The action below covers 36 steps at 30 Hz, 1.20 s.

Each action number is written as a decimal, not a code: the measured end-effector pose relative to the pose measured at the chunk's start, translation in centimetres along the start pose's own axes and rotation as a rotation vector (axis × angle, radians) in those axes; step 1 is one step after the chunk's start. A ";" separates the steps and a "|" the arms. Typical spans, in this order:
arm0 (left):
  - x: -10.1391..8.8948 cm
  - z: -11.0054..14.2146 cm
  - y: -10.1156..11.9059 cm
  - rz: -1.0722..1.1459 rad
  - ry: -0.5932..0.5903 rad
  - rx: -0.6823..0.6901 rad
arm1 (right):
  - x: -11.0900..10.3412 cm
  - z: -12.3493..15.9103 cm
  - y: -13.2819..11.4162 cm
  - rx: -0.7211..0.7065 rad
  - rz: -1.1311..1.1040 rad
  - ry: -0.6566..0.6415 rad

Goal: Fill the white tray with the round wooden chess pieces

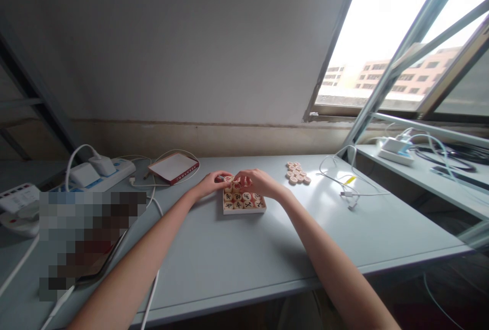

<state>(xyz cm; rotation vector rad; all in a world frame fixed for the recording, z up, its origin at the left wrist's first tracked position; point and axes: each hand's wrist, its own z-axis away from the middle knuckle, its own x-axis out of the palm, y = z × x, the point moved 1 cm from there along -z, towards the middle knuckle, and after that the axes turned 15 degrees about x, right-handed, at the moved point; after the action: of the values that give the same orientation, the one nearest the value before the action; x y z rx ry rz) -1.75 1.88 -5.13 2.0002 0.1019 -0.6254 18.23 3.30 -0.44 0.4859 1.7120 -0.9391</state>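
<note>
A shallow open box (244,212) on the desk holds rows of round wooden Chinese chess pieces (237,197) marked with characters. At its back left corner my left hand (212,183) curls in, thumb and fingers closed around a Chinese chess piece (228,179). My right hand (259,182) reaches over the back right part of the box with its fingers bent down among the pieces. Its fingertips are pinched together, and what lies between them is partly hidden. Both hands cover much of the back rows.
More loose pieces (298,172) lie in a cluster to the right. A box lid (173,168) rests at the back left. White cables (346,193) lie on the right side. Power strips (110,173) and a blurred-out device (95,248) occupy the left. A wall stands behind.
</note>
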 end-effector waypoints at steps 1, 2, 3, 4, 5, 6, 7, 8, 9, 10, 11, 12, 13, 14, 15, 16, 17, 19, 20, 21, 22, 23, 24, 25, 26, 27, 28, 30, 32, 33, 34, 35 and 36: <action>0.0 0.0 0.0 -0.002 0.001 0.002 | 0.0 0.0 0.0 -0.004 0.003 0.003; 0.0 0.0 -0.1 -0.002 0.001 0.004 | 0.1 0.0 0.0 -0.009 0.006 0.008; 0.0 0.0 -0.1 -0.002 0.001 0.006 | 0.1 0.0 0.1 -0.013 0.009 0.012; 0.0 0.0 -0.1 -0.001 0.001 0.007 | 0.1 0.0 0.1 -0.016 0.011 0.014; 0.0 0.0 -0.1 0.000 -0.001 0.007 | 0.1 -0.1 0.1 -0.017 0.012 0.014; 0.0 0.0 -0.1 0.000 -0.002 0.007 | 0.1 -0.1 0.1 -0.017 0.012 0.012; 0.0 0.0 0.0 -0.001 -0.002 0.007 | 0.2 -0.1 0.2 -0.017 0.012 0.009; 0.0 0.0 0.0 -0.002 -0.002 0.006 | 0.2 -0.1 0.2 -0.018 0.011 0.007; 0.0 0.1 0.1 -0.002 -0.001 0.005 | 0.2 -0.1 0.2 -0.019 0.009 0.007; 0.0 0.1 0.1 0.000 0.000 0.005 | 0.2 -0.1 0.2 -0.021 0.006 0.007; 0.0 0.1 0.1 0.004 0.002 0.004 | 0.3 -0.1 0.3 -0.025 0.004 0.008; 0.0 0.1 0.0 0.011 0.003 0.001 | 0.3 -0.1 0.3 -0.030 0.001 0.009; 0.0 0.1 0.0 0.018 0.004 -0.002 | 0.3 -0.1 0.3 -0.033 -0.003 0.008; 0.0 0.1 0.0 0.026 0.005 -0.007 | 0.3 -0.1 0.3 -0.035 -0.007 0.005; 0.0 0.1 -0.1 0.032 0.004 -0.011 | 0.2 -0.1 0.3 -0.032 -0.014 -0.003; 0.1 0.2 -0.1 0.037 0.004 -0.015 | 0.1 0.0 0.3 -0.024 -0.023 -0.015; 0.1 0.2 -0.1 0.039 0.004 -0.016 | -0.1 0.0 0.3 -0.013 -0.038 -0.027; 0.0 0.2 0.0 0.041 0.004 -0.011 | -0.5 0.0 0.5 -0.006 -0.085 -0.047; 0.0 0.2 0.0 0.041 0.004 -0.009 | -0.8 -0.1 0.7 -0.012 -0.115 -0.049; 0.0 0.2 0.1 0.040 0.003 -0.008 | -1.0 -0.1 1.0 -0.022 -0.139 -0.037; 0.0 0.2 0.1 0.038 0.000 -0.010 | -1.2 -0.2 1.4 -0.024 -0.146 -0.003; 0.0 0.2 0.2 0.036 -0.003 -0.013 | -1.3 -0.2 2.0 -0.007 -0.127 0.054; 0.0 0.2 0.2 0.034 -0.006 -0.018 | -1.4 -0.3 2.7 0.036 -0.078 0.128; 0.0 0.2 0.2 0.030 -0.007 -0.025 | -1.4 -0.3 3.6 0.106 -0.002 0.212; 0.0 0.1 0.1 0.026 -0.006 -0.033 | -1.2 -0.3 4.6 0.195 0.089 0.291; 0.0 0.1 0.0 0.022 -0.004 -0.041 | -0.9 -0.2 5.8 0.299 0.185 0.352; 0.0 0.1 -0.1 0.016 0.002 -0.049 | -0.6 0.0 7.0 0.402 0.268 0.384; 0.0 0.0 -0.2 0.007 0.010 -0.057 | 0.2 0.3 9.5 0.600 0.376 0.384; 0.0 0.0 -0.3 0.009 0.011 -0.055 | 0.9 0.7 11.4 0.740 0.417 0.362; 0.0 0.0 -0.3 0.010 0.010 -0.051 | 1.1 0.9 12.0 0.780 0.425 0.348; 0.0 0.0 -0.3 0.012 0.011 -0.048 | 1.3 1.0 12.4 0.801 0.428 0.337; 0.0 0.0 -0.3 0.013 0.012 -0.044 | 1.4 1.0 12.5 0.805 0.433 0.329; 0.0 0.0 -0.2 0.014 0.015 -0.041 | 1.4 1.0 12.5 0.793 0.440 0.325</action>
<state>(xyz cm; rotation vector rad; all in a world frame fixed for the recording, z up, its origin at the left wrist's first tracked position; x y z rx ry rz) -1.80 1.96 -5.34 1.9646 0.1091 -0.5956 27.28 9.88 -6.19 1.5377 1.3539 -1.2290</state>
